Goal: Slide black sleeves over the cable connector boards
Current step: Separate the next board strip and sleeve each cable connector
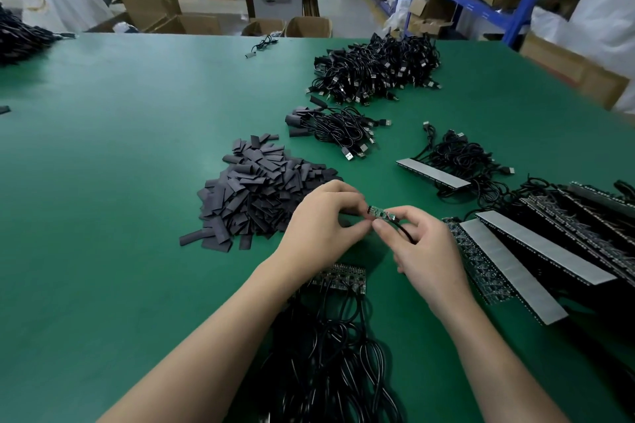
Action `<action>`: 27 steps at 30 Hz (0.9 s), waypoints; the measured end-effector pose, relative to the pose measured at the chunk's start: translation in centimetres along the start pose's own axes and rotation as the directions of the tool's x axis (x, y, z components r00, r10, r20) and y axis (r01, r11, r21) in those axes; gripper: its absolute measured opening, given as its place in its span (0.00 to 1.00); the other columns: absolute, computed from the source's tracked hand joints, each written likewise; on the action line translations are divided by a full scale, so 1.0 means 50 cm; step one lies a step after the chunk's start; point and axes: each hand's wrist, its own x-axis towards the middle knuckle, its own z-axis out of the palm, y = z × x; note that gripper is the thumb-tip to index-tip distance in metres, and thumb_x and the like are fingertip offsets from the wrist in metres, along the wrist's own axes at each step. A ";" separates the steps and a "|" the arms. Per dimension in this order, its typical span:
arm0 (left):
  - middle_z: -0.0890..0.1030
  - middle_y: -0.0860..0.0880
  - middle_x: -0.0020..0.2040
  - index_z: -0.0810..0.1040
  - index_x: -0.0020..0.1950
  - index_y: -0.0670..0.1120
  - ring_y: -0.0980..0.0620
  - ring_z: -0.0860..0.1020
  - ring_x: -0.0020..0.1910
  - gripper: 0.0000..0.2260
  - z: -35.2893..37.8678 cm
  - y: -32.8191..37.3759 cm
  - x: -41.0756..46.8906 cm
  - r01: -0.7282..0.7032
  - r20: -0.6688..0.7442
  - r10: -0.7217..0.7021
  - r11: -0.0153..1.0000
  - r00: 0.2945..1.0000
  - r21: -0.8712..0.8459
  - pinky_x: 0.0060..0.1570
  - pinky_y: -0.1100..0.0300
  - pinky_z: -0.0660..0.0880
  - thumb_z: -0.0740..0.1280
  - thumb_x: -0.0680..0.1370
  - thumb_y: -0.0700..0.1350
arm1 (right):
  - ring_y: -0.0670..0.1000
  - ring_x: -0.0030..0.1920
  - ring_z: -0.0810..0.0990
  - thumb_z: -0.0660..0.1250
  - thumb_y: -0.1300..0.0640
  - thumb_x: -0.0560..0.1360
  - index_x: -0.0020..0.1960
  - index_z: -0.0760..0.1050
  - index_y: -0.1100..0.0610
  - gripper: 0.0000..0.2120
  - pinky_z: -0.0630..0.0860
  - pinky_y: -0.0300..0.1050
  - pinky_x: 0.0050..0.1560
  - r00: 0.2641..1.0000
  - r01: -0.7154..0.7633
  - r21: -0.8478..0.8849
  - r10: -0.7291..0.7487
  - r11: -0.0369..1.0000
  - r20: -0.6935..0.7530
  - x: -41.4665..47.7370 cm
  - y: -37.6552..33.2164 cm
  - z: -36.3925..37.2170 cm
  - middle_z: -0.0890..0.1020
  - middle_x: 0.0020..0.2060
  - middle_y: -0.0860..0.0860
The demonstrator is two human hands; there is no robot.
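Room: I saw a workshop behind the bench, with blue shelving point(481, 0) far beyond the grip to the right and cardboard boxes point(165, 7) far beyond it to the left.
Surface: a green mat point(137, 182) covered the bench on every side of the grip.
Hard to make out: something dark sat under the curled fingers of the left hand point(323, 227); I could not tell whether it was a sleeve.
Cut off: the cable tangle point(326, 354) below the grip ran off the bottom edge, and the board strips point(508, 271) right of the grip ran off the right edge.
Left grip: thumb and forefinger were closed on the free end of the connector board point(379, 213), covering its tip.
Right grip: the right hand point(422, 251) pinched the board's other end between thumb and forefinger.
Board: small, green and bare, it was held level above the mat between the two hands.
Cable: the black cable point(405, 232) left the board at the right-hand pinch and passed under that palm.
Sleeves: the heap of black sleeves point(261, 196) lay just left of and beyond the grip.
Beyond the grip: a small cable bundle point(330, 129) lay near, and a large USB cable pile point(378, 72) farther off.
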 end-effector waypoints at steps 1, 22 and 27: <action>0.82 0.54 0.51 0.85 0.44 0.48 0.55 0.80 0.52 0.02 -0.006 0.002 -0.006 0.006 -0.016 -0.007 0.998 1.000 -0.068 0.54 0.56 0.77 0.77 0.75 0.44 | 0.49 0.27 0.67 0.68 0.33 0.68 0.49 0.79 0.41 0.16 0.69 0.52 0.32 1.000 -0.007 0.039 0.007 0.999 0.007 -0.002 -0.001 0.000 0.72 0.23 0.48; 0.85 0.49 0.40 0.87 0.50 0.50 0.56 0.80 0.39 0.11 -0.098 -0.046 -0.144 0.271 0.315 -0.102 0.784 0.944 -0.558 0.41 0.64 0.75 0.69 0.79 0.55 | 0.41 0.28 0.66 0.72 0.68 0.73 0.45 0.86 0.44 0.18 0.65 0.35 0.30 0.963 0.070 0.192 -0.116 0.979 0.242 -0.056 -0.037 0.039 0.75 0.27 0.44; 0.84 0.50 0.37 0.88 0.49 0.55 0.58 0.78 0.35 0.07 -0.097 -0.056 -0.145 0.267 0.272 -0.123 0.760 0.954 -0.592 0.37 0.66 0.74 0.75 0.74 0.54 | 0.47 0.28 0.69 0.71 0.58 0.72 0.49 0.85 0.44 0.11 0.67 0.37 0.31 0.955 0.130 0.169 -0.169 0.977 0.242 -0.061 -0.049 0.036 0.80 0.31 0.48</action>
